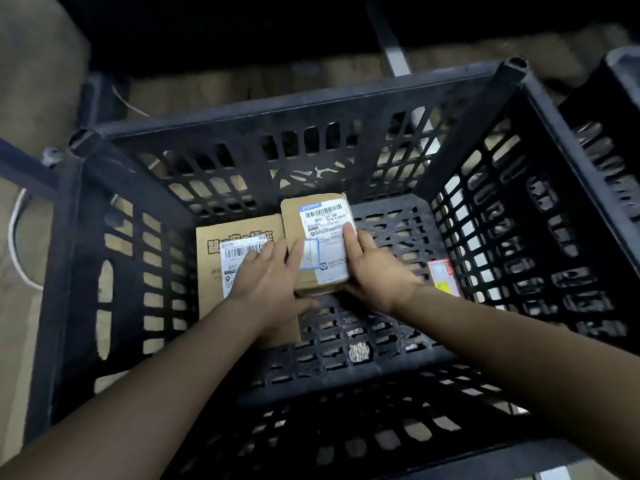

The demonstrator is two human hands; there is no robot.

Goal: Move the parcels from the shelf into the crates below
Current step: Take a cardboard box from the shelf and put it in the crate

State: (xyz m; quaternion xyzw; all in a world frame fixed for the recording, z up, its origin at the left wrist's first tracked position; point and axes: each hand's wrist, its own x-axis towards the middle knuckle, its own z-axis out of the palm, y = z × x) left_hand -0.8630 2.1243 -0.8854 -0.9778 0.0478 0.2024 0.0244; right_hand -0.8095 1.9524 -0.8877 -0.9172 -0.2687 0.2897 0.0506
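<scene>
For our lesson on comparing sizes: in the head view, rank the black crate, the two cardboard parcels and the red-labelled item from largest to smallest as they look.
1. Black crate.
2. Flat parcel and held parcel: unsure, since hands cover part of each and the held one may be nearer.
3. Red-labelled item.

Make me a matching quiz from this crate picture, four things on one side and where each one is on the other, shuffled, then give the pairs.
Things:
1. small parcel
2. flat parcel
3. red label
4. white cable

Places:
A. outside the crate, on the floor at left
B. held between both hands
C. against the crate's right wall
D. flat on the crate floor, partly under the left hand

Pairs: 1-B, 2-D, 3-C, 4-A
</scene>
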